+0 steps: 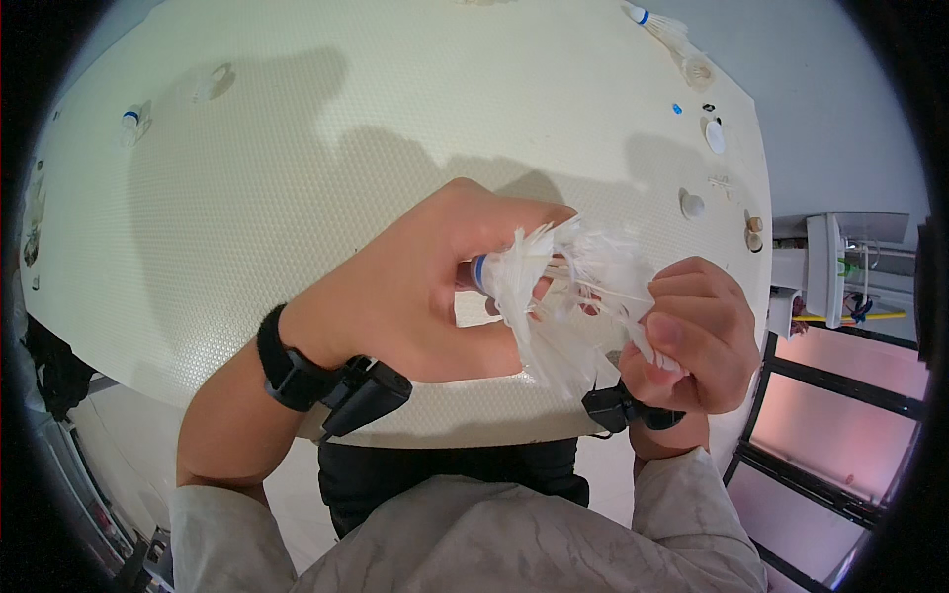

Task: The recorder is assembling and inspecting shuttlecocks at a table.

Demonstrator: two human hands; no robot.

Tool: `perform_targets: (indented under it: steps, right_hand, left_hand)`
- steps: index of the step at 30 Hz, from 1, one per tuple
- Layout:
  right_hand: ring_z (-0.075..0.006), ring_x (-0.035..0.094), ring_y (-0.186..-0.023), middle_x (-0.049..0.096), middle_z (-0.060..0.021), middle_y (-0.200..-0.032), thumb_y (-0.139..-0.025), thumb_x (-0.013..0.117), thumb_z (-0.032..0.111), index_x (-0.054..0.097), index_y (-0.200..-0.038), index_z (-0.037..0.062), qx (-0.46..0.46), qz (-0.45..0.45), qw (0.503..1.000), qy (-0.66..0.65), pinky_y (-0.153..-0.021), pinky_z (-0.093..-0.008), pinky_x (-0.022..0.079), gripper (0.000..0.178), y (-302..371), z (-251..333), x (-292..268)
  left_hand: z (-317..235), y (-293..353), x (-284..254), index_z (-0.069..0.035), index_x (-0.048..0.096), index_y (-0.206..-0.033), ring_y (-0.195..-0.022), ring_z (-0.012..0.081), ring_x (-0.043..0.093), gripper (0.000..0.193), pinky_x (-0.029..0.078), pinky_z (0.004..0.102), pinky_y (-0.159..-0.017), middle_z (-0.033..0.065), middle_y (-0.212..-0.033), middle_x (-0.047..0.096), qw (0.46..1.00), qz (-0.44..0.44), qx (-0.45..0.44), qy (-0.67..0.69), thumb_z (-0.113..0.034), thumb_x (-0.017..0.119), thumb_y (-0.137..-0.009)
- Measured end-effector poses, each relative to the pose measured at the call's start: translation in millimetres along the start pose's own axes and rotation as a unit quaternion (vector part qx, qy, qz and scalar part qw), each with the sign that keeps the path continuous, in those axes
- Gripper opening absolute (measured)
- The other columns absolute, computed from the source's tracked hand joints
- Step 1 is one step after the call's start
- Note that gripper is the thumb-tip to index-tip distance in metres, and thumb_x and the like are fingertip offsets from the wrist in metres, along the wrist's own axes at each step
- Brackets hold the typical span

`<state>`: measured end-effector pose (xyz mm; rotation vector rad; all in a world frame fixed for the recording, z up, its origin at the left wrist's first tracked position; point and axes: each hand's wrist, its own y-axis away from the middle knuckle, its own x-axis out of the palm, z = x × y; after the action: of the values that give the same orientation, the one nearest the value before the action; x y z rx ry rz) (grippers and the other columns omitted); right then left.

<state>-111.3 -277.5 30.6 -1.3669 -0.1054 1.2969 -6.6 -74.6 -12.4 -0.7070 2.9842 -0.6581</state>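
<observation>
While a spare shuttlecock [660,32] lay along the far right edge of the surface [415,99], a blue bit [677,109], a white disc [716,136] and a round white piece [692,205] were scattered nearer the person, on that same side. Over at the far left stood a small blue-banded piece [130,120], well apart from the hands. A shelf unit [840,267] stood beyond the right edge. Loose feathers partly hid the left fingers from view.

The frayed shuttlecock [568,306] was between the two hands, above the near part of the surface, its blue-banded end toward the left palm and its feathers fanned out to the right. The left grip [425,272] curved around it, thumb and fingers spread fairly wide about the feathers. The right grip [700,331] was narrow, fingers curled tight, thumb pressed over the feather tips.
</observation>
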Motion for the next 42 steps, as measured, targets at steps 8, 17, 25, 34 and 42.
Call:
perform_targets:
  steps: [8, 17, 25, 34, 42]
  right_hand:
    - [-0.0191, 0.063, -0.056, 0.062, -0.004, -0.071, -0.087, 0.075, 0.026, 0.067, -0.09, 0.0058, -0.007, -0.028, 0.999, -0.032, -0.05, -0.0296, 0.05, 0.022, 0.3, -2.7, 4.8]
    - [-0.0182, 0.064, -0.061, 0.062, -0.0037, -0.076, -0.082, 0.077, 0.022, 0.065, -0.096, 0.0049, -0.025, 0.011, 1.0, -0.007, -0.05, -0.029, 0.05, 0.025, -2.1, 0.5, -0.3]
    - [-0.0181, 0.064, -0.06, 0.062, -0.0038, -0.076, -0.08, 0.078, 0.02, 0.065, -0.096, 0.0048, -0.015, 0.024, 1.0, -0.008, -0.05, -0.0287, 0.05, 0.025, -2.1, 0.5, 0.1]
    - [-0.0195, 0.062, -0.055, 0.063, -0.0042, -0.069, -0.077, 0.08, 0.011, 0.066, -0.094, 0.0047, 0.022, -0.001, 1.0, -0.016, -0.05, -0.0288, 0.049, 0.022, -2.6, 2.1, 4.0]
    - [-0.0213, 0.06, -0.049, 0.063, -0.0082, -0.062, -0.073, 0.078, -0.001, 0.064, -0.083, 0.0016, 0.125, -0.112, 0.98, -0.106, -0.048, -0.0281, 0.047, 0.017, 1.7, -0.1, 18.1]
  left_hand:
    - [-1.1, 4.4, 0.6, 0.001, 0.062, -0.099, -0.063, 0.009, 0.046, 0.032, 0.041, 0.0228, -0.054, 0.0034, -0.073, 0.056, 1.0, -0.014, -0.01, -0.006, -0.01, 0.074, -0.072]
    - [2.6, 2.3, 0.7, 0.002, 0.062, -0.101, -0.064, 0.0091, 0.047, 0.034, 0.043, 0.0231, -0.055, 0.0041, -0.074, 0.057, 1.0, -0.011, 0.006, 0.027, -0.01, 0.074, -0.071]
    - [2.0, 3.8, -0.2, 0.002, 0.062, -0.102, -0.064, 0.01, 0.048, 0.037, 0.043, 0.0233, -0.055, 0.0047, -0.075, 0.057, 1.0, -0.001, -0.003, 0.016, -0.012, 0.074, -0.07]
    - [-3.1, 1.7, 1.3, 0.0, 0.063, -0.095, -0.07, 0.0186, 0.064, 0.048, 0.046, 0.0259, -0.065, 0.0094, -0.089, 0.067, 0.996, -0.02, -0.086, 0.018, -0.031, 0.077, -0.06]
    - [-5.2, -2.0, -0.9, 0.002, 0.064, -0.094, -0.07, 0.0289, 0.065, 0.054, 0.049, 0.0295, -0.065, 0.0131, -0.087, 0.067, 0.986, -0.025, -0.006, -0.167, -0.036, 0.074, -0.056]
